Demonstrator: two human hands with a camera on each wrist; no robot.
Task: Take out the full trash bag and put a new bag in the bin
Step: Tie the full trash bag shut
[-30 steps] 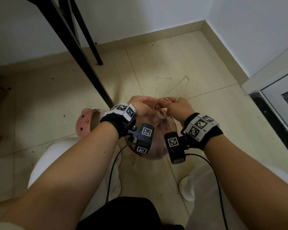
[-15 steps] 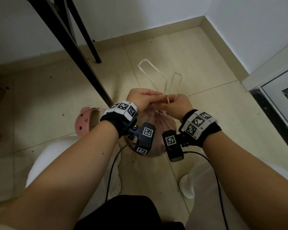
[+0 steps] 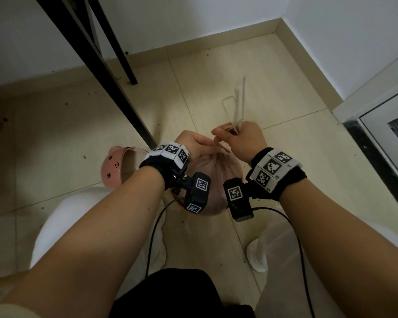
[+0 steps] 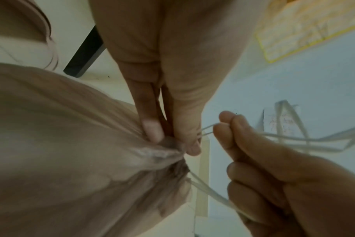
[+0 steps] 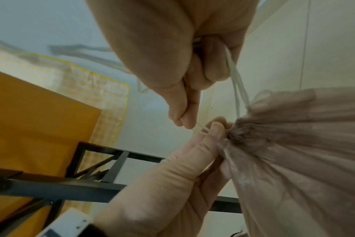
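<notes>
Trash bag [image 3: 216, 180]: pinkish, full, on the floor [image 3: 274, 76] between the knees, mouth gathered shut. Already out of a bin, by the look of it. No bin or fresh bag in the head view, unless the pink, face-marked object [image 3: 115, 166] just left of the bag is part of the bin; cannot tell. Left hand [image 3: 193, 144] curled at the gathered neck. Right hand [image 3: 241, 138] closed round the white drawstring [image 3: 237, 106], loops standing up above the fist. Black metal legs [image 3: 97, 56] slanting in from top left.

Left wrist view: left fingers [image 4: 152, 128] pinching the puckered neck of the bag [image 4: 71, 144]. Right hand [image 4: 274, 168] just beside, fingers curled over strands of drawstring [image 4: 211, 194] running out of the hem. No finished knot visible.

Right wrist view: right hand [image 5: 182, 64] fisted on the drawstring [image 5: 237, 83], thumb and forefinger pinching a strand end. Left hand [image 5: 172, 176] below, fingertips clamped on the neck of the bag [image 5: 294, 152].

Judgement: removal done, tie-off underway. Left to do: finish the knot, carry the bag off, line the bin.
</notes>
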